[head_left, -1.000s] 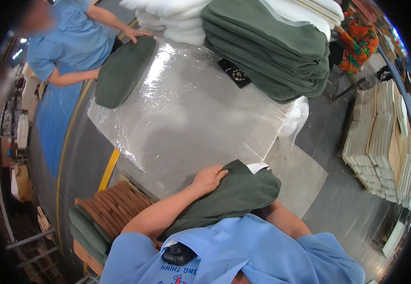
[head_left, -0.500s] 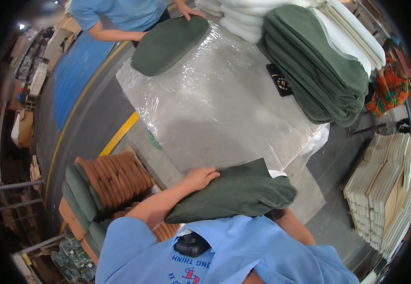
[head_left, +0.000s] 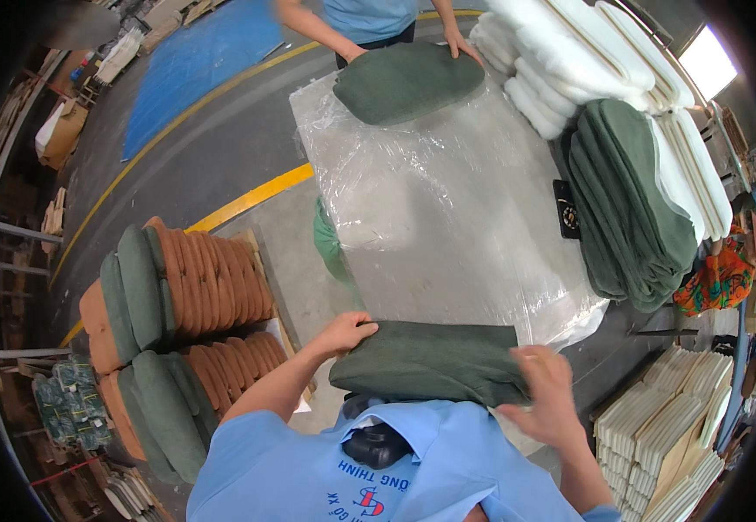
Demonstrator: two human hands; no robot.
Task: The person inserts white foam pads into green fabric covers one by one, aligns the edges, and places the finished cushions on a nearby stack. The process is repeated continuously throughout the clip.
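A dark green fabric cushion cover (head_left: 430,358) lies across the near edge of the table, close against my body. My left hand (head_left: 349,334) grips its upper left corner, fingers closed on the cloth. At the cover's right end, my right hand (head_left: 549,393) is slightly blurred, its thumb and fingers apart beside the cloth. No white filling shows at that end. Across the table, a co-worker's hands (head_left: 463,45) hold a rounded dark green cushion (head_left: 408,83) flat at the far edge.
The table (head_left: 447,226) is covered in clear plastic film. Folded green covers (head_left: 626,204) are piled at its right, beside a black flat object (head_left: 567,209) and white pads (head_left: 561,52). Brown cushions (head_left: 212,278) and green ones (head_left: 138,287) stand at left; white slatted stacks (head_left: 648,418) at right.
My right hand has come out from under the cover to its right end, and the white bit there no longer shows. The cover looks flatter and straighter. My view has shifted.
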